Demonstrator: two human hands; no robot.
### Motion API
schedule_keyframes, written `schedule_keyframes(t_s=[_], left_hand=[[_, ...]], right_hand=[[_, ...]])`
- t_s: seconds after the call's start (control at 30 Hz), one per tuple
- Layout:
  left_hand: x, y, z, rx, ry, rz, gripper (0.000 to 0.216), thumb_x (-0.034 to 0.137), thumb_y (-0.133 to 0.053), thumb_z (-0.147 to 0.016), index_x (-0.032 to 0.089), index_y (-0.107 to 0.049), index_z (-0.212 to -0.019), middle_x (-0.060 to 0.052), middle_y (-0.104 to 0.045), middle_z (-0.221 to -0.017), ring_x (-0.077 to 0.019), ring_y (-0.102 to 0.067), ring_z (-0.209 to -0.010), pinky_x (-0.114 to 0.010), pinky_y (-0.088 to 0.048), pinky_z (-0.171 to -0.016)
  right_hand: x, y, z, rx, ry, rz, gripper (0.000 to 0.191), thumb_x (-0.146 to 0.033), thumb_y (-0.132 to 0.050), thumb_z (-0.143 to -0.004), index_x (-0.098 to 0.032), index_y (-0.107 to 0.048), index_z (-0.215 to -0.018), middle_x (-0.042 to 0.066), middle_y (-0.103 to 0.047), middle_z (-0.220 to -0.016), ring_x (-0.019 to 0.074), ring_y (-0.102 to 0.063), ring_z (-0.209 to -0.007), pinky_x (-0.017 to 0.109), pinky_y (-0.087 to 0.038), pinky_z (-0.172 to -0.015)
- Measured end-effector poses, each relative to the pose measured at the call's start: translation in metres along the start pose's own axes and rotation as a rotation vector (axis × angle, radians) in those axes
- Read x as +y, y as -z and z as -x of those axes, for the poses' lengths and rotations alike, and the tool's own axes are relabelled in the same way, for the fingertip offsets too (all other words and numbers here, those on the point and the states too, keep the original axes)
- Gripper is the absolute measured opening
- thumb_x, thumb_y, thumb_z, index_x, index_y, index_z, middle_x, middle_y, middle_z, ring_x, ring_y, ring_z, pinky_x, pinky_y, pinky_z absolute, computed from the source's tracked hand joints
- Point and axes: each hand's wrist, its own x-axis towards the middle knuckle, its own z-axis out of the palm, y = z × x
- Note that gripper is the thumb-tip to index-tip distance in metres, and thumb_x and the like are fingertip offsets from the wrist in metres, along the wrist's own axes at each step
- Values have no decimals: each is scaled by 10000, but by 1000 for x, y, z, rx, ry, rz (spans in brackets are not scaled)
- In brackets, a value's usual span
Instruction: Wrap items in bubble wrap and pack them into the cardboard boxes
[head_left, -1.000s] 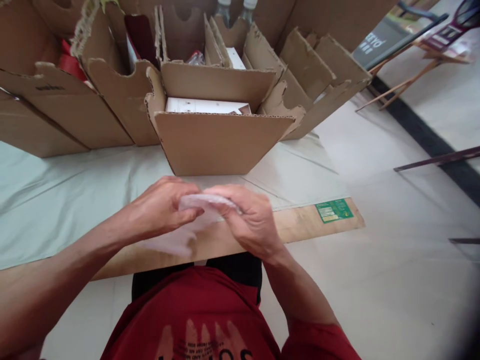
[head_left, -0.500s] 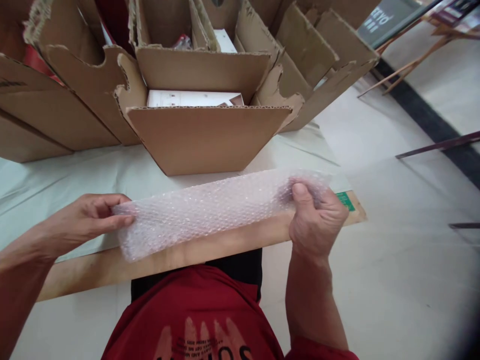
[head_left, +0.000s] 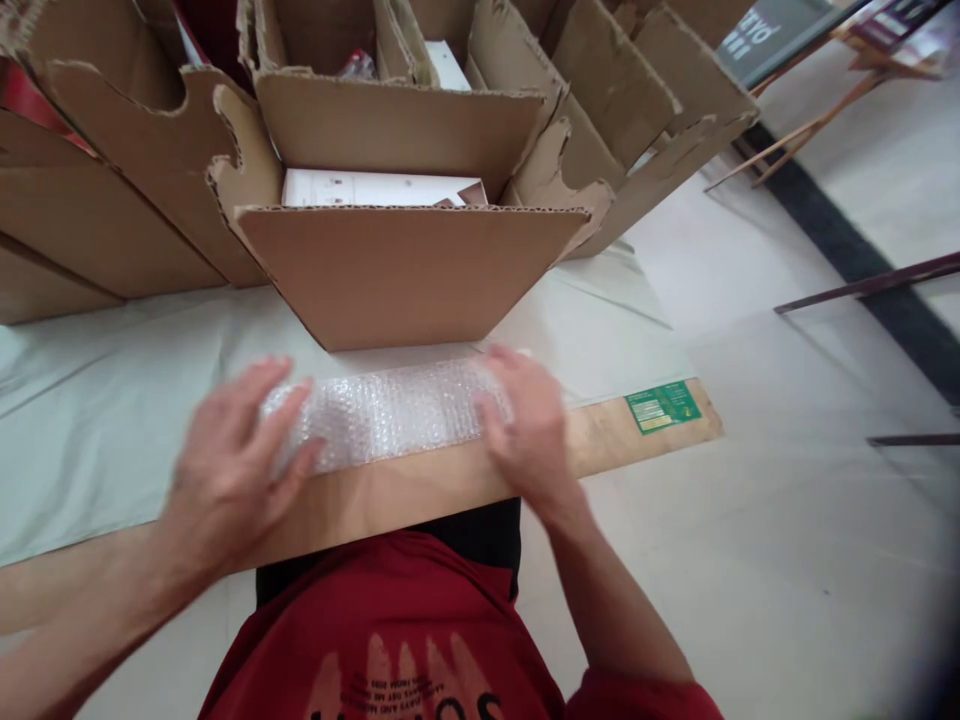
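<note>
A strip of clear bubble wrap (head_left: pixel 397 412) lies along the front of the table, over the cloth and the wooden edge. My left hand (head_left: pixel 240 455) is at its left end, with fingers apart and curved over the wrap, a little blurred. At the right end my right hand (head_left: pixel 525 420) closes on the wrap, thumb on the near side and fingers toward the far edge. The fingers hide both ends of the strip. Just beyond it stands an open cardboard box (head_left: pixel 412 275) with a white printed box (head_left: pixel 375 188) inside.
More cut-open cardboard boxes (head_left: pixel 90 215) line the back of the table, some holding red and white items. A pale cloth (head_left: pixel 105 390) covers the tabletop. A green label (head_left: pixel 664 405) sticks to the wooden edge (head_left: pixel 600 438). On the right are floor and thin wooden legs (head_left: pixel 795 140).
Both hands have moved inward, closer together. The bubble wrap, stretched out between them before, now shows as a shorter strip. My left fingers have spread from their pinch, and the green label is uncovered.
</note>
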Motion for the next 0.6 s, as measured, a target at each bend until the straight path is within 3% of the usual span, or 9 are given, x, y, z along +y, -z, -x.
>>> schedule_keyframes(t_s=[0.1,0.2,0.3,0.47,0.53,0.6], left_hand=[[9,-31,13,-113,-120,-45,658,405,-555,-1019,216,-391,-1628,-190,-532,-1617,-398,-500,-1505,-609,-329,-1261],[2,-49,25,-188,-119,-145,727,472,-425,-1065,142,-242,-1687,-259,-469,-1643,-431,-432,-1547,-657,-250,-1273],[-6,-50,31,-227,-142,-172,754,492,-391,-1073,146,-174,-1707,-260,-423,-1674,-435,-378,-1579,-651,-212,-1286],[-6,-49,32,-226,-113,-157,761,486,-374,-1072,174,-123,-1719,-242,-417,-1684,-419,-354,-1595,-640,-191,-1300],[-4,-51,32,-221,-110,-141,764,480,-397,-1068,174,-135,-1717,-245,-420,-1680,-430,-363,-1586,-649,-192,-1296],[-4,-50,31,-205,-104,-116,735,453,-422,-1065,202,-173,-1710,-232,-384,-1704,-432,-358,-1587,-650,-220,-1289]], right_hand=[[-58,-34,-17,-286,282,-55,378,-209,-507,-1056,-153,-620,-1412,160,-619,-1533,302,-537,-1446,480,-514,-1125],[-72,-57,-19,-398,388,-59,422,-296,-528,-1077,-112,-595,-1451,157,-572,-1592,286,-477,-1503,461,-472,-1193],[-32,-48,1,-403,296,-32,510,-428,-549,-1076,-174,-561,-1518,139,-538,-1631,288,-430,-1553,495,-428,-1236],[69,11,49,-259,-132,180,511,-441,-460,-1087,-210,-573,-1528,156,-566,-1604,342,-522,-1492,576,-464,-1157],[89,29,57,-144,-225,226,457,-420,-429,-1090,-207,-659,-1423,156,-672,-1484,351,-578,-1436,585,-474,-1129],[91,37,55,-42,-237,214,407,-388,-434,-1086,-212,-697,-1341,146,-735,-1381,340,-620,-1386,569,-479,-1120]])
